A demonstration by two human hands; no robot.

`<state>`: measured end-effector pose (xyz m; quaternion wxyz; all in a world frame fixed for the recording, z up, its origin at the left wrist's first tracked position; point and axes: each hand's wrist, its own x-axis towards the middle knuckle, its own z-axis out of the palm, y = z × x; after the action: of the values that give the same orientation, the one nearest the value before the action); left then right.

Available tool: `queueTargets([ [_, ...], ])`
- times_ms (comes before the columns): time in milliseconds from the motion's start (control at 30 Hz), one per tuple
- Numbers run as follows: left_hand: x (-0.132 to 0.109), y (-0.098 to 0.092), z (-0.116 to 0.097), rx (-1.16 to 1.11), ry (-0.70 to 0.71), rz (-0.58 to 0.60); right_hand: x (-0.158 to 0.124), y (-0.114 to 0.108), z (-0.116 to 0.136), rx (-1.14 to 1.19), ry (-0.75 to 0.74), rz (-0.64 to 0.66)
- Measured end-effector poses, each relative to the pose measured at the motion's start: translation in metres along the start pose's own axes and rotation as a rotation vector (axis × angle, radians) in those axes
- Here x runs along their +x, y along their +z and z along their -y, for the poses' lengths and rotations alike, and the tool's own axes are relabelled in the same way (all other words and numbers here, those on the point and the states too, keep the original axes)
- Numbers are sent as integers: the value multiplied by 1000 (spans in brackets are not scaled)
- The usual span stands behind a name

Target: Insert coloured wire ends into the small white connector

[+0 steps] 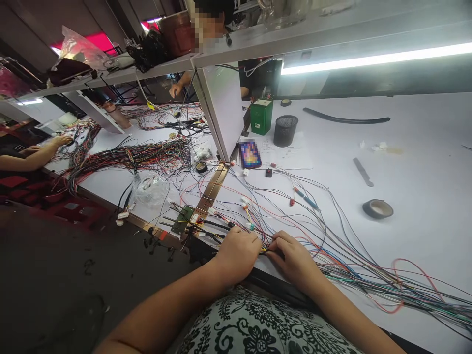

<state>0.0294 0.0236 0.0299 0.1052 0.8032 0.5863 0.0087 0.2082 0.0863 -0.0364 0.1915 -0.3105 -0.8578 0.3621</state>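
Observation:
My left hand (238,250) and my right hand (291,255) meet at the near edge of the white table (424,177). Both pinch the same bundle of thin coloured wires (354,273), which fans out to the right along the table edge. Small white and red connectors (246,201) sit on wire ends just beyond my fingers. Black sleeved leads (206,227) run left from my left hand across a metal strip.
A roll of black tape (377,209), a flat metal blade (363,171), a black mesh cup (285,130), a green box (261,116) and a black hose (346,118) lie farther back. Another person's hand (57,141) touches a large wire harness (129,157) at left. A person stands behind the shelf.

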Motion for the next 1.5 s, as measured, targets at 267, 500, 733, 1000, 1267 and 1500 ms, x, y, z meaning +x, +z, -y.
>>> queueTargets([
  [267, -42, -40, 55, -575, -410, -88, -4, -4, 0, 46, -16, -52],
  [500, -41, -22, 49, -1574, -590, -189, 5, -9, 39, -188, -312, -170],
  [733, -43, -16, 52, -1720, -606, -204, 15, -14, 64, -177, -358, 99],
  [1000, -51, -19, 46, -1760, -434, -187, 61, -21, 70, 232, 51, 223],
  [1267, -46, 4, 31, -2146, -561, -468, 70, 2, 63, 314, 79, 31],
  [1500, -35, 13, 12, -2251, -687, -592, 63, 8, 56, 210, 32, -101],
])
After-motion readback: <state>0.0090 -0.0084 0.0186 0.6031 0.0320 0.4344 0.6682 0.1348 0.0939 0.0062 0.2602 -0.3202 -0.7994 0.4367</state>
